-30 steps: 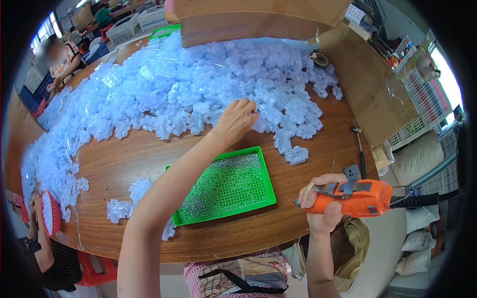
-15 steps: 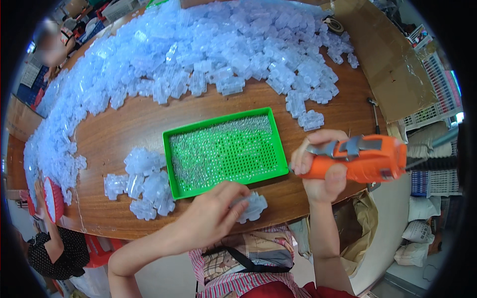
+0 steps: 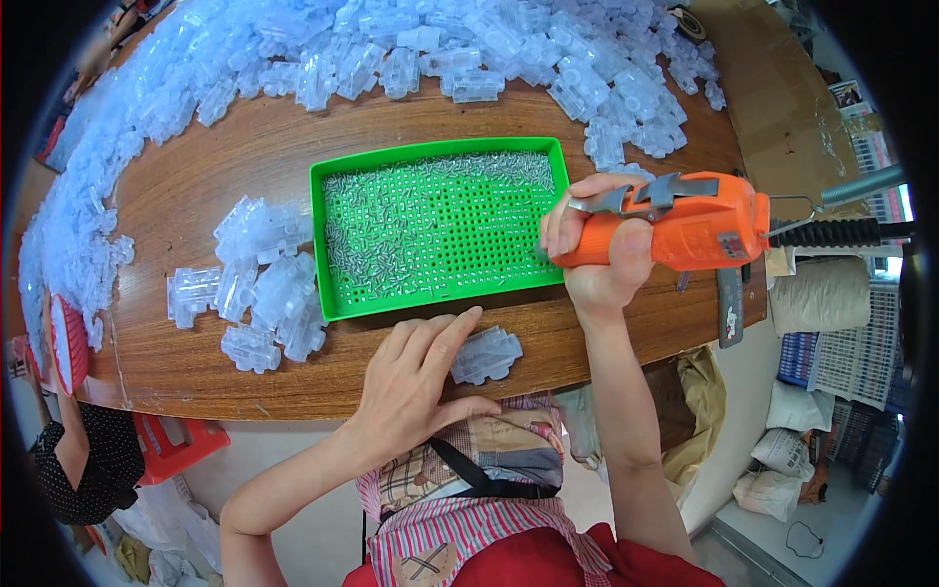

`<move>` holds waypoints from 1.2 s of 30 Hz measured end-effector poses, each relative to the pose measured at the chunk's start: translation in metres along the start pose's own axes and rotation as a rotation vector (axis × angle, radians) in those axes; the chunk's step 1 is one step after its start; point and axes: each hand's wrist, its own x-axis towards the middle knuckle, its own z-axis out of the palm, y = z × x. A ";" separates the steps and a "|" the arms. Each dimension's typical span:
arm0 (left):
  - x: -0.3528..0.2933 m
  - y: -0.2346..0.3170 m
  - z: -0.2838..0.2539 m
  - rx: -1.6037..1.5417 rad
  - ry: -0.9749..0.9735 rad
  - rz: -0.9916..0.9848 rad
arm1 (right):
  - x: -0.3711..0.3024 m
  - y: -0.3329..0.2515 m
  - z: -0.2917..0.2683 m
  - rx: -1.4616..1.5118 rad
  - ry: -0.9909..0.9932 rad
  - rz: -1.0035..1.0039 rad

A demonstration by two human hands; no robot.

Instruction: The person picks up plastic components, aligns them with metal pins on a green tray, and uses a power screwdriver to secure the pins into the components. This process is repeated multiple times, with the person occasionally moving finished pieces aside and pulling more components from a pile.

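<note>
My right hand is wrapped round an orange electric screwdriver, whose front end is over the right side of a green tray. Small metal screws lie in the tray, thickest along its far and left sides, and its floor is full of holes. In front of the tray, my left hand rests with fingers stretched out and nothing in its grasp. Beside its fingertips a clear plastic part lies on the wooden table. The screwdriver's tip is too small to make out.
A cluster of clear plastic parts sits left of the tray. A large heap of them curves along the far and left table. A spring and dark coiled cord run from the screwdriver. Another person's arm holds a red basket.
My left hand has let go of the clear plastic part and spread its fingers. The screwdriver has shifted toward the tray's right side. The whole view has tilted, so the table sits higher.
</note>
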 end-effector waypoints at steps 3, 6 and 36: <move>-0.007 -0.002 0.010 -0.071 0.008 -0.047 | 0.000 0.001 0.001 -0.038 -0.022 -0.002; -0.009 -0.006 0.019 -0.226 -0.019 -0.124 | 0.000 0.005 0.000 -0.041 -0.012 -0.012; 0.042 0.019 -0.053 0.327 -0.024 0.050 | -0.002 -0.067 0.000 0.142 -0.064 -0.246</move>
